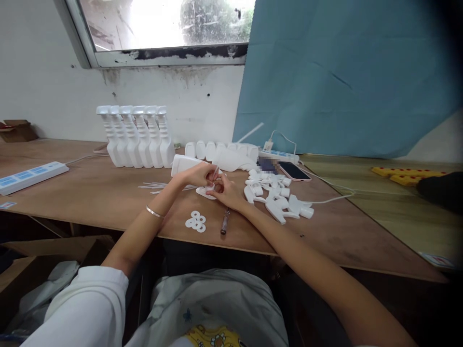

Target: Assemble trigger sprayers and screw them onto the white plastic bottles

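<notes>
Close together above the middle of the table, my left hand [203, 174] and my right hand [228, 192] are both closed around a white spray trigger head [205, 193]. Part of it shows below the fingers; the rest is covered by them. Several flat white washers [196, 222] lie nearer the table's front edge. A small screwdriver [224, 222] with a clear handle rests just below my right hand. Thin white tubes [154, 186] are spread to the left of my left hand. On the right is a pile of other white spray trigger heads [277, 205].
A row of white spray bottles [133, 140] stands upright at the back left. More white bottles [231, 158] lie behind my hands. A phone [294, 171] with a cable sits at the back right. At the left edge is a power strip [34, 176].
</notes>
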Available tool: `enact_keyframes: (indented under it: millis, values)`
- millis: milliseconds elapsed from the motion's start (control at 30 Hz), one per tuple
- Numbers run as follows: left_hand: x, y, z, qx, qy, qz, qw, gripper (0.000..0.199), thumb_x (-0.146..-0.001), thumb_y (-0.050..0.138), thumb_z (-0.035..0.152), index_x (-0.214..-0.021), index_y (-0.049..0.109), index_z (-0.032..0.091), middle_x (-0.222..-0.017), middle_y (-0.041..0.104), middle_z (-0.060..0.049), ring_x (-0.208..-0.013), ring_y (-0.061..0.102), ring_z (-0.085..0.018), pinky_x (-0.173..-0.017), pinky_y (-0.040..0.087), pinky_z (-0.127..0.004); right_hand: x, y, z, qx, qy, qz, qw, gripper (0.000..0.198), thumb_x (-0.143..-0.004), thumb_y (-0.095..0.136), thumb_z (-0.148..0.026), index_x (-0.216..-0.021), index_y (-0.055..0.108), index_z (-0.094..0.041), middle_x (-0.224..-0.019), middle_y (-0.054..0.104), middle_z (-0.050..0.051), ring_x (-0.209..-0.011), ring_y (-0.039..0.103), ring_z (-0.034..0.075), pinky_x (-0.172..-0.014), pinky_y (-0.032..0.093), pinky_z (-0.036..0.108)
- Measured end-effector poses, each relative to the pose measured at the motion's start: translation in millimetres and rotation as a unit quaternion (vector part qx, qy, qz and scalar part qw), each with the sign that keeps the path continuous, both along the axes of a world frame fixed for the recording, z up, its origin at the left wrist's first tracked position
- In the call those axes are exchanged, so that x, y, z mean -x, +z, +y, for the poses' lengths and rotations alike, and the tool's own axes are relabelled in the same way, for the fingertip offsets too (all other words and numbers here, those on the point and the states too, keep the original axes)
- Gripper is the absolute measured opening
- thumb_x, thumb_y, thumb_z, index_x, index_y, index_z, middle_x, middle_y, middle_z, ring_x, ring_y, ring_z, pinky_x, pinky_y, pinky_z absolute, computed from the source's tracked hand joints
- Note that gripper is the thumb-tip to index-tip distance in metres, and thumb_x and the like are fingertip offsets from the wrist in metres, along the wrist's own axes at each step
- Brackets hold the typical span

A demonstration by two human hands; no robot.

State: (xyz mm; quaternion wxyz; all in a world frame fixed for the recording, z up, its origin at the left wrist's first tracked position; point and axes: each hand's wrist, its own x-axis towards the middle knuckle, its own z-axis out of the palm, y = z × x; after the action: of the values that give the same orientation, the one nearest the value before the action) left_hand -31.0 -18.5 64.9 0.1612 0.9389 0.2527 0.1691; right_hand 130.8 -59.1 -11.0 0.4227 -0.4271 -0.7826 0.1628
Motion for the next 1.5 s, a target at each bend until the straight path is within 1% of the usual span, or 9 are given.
enact_keyframes:
  millis: [233,500,633,867,1033,1133,1267,1367,1500]
  values:
    - [1,-0.6,5,0.03,0.007,-0.004,1.0,0.01,-0.056,0.06,0.01,-0.064,0.055,0.014,-0.057,0.053,0.003,-0.054,0.046,-0.01,-0.051,0.033,-0.021,1,2,-2,0.014,0.007,0.017,1.0,0.04,-0.068,0.067,-0.039,-0.095,0.042,-0.022,-0.077,0.066,0.0,-0.063,0.057,0.016,-0.06,0.042,0.029]
    - [6,8.6,2,0.036,0.011,-0.003,0.999,0.014,-0.064,0.066,0.026,-0.065,0.063,0.012,-0.058,0.057,0.001,-0.055,0.047,-0.009,-0.053,0.034,-0.021,-1,-2,4,0.021,0.009,0.015,1.0,0.045,-0.069,0.066,-0.042,-0.1,0.041,-0.022,-0.083,0.067,0.001,-0.06,0.056,0.014,-0.061,0.043,0.03]
    - [4,5.7,1,0.028,0.038,-0.008,0.999,0.014,-0.064,0.065,0.024,-0.061,0.061,0.012,-0.054,0.055,0.001,-0.052,0.044,-0.009,-0.051,0.032,-0.021,0,-2,4,0.016,-0.001,0.014,1.0,0.044,-0.069,0.066,-0.04,-0.1,0.041,-0.022,-0.083,0.066,0.001,-0.061,0.056,0.014,-0.061,0.043,0.03]
    - [2,0.4,7,0.02,0.027,-0.003,0.999,0.011,-0.061,0.065,0.019,-0.059,0.059,0.012,-0.051,0.049,0.003,-0.051,0.043,-0.008,-0.049,0.03,-0.021,1,-1,2,0.025,-0.004,0.009,1.0,0.043,-0.07,0.064,-0.039,-0.101,0.041,-0.021,-0.08,0.064,0.001,-0.062,0.054,0.014,-0.062,0.043,0.029]
    - [4,-6.1,8,0.109,0.01,-0.041,0.993,0.016,-0.065,0.066,0.026,-0.066,0.062,0.011,-0.057,0.056,0.001,-0.054,0.048,-0.009,-0.051,0.034,-0.021,-2,-3,3,0.019,-0.003,-0.045,0.999,0.035,-0.073,0.06,-0.047,-0.09,0.046,-0.021,-0.071,0.058,0.0,-0.062,0.053,0.015,-0.058,0.041,0.028]
    - [7,-2.2,3,0.13,-0.002,-0.073,0.989,0.024,-0.063,0.07,0.033,-0.072,0.064,0.012,-0.065,0.063,-0.002,-0.063,0.054,-0.012,-0.058,0.038,-0.023,-2,-1,4,0.016,0.0,-0.022,1.0,0.032,-0.071,0.062,-0.046,-0.087,0.049,-0.021,-0.069,0.057,-0.001,-0.06,0.052,0.015,-0.058,0.042,0.028]
    - [26,10.9,4,0.035,0.068,-0.205,0.976,0.045,-0.061,0.072,0.039,-0.099,0.064,0.016,-0.093,0.068,-0.007,-0.088,0.058,-0.018,-0.078,0.04,-0.029,-3,8,3,-0.023,-0.064,0.07,0.995,0.029,-0.069,0.063,-0.037,-0.091,0.054,-0.02,-0.078,0.06,0.001,-0.068,0.054,0.016,-0.067,0.045,0.03]
    - [51,13.1,18,-0.014,0.161,-0.247,0.956,0.058,-0.061,0.071,0.043,-0.112,0.058,0.018,-0.115,0.06,-0.009,-0.106,0.053,-0.023,-0.089,0.039,-0.034,-11,18,5,-0.057,-0.102,0.149,0.982,0.029,-0.068,0.062,-0.033,-0.093,0.057,-0.02,-0.085,0.06,0.002,-0.077,0.055,0.016,-0.074,0.045,0.031]
    - [83,0.2,42,0.055,0.26,-0.18,0.947,0.078,-0.047,0.079,0.04,-0.118,0.053,0.019,-0.121,0.054,-0.01,-0.112,0.048,-0.029,-0.092,0.04,-0.038,-27,24,14,-0.071,-0.169,0.24,0.953,0.042,-0.06,0.069,-0.032,-0.097,0.056,-0.019,-0.085,0.055,0.001,-0.077,0.053,0.015,-0.072,0.045,0.03]
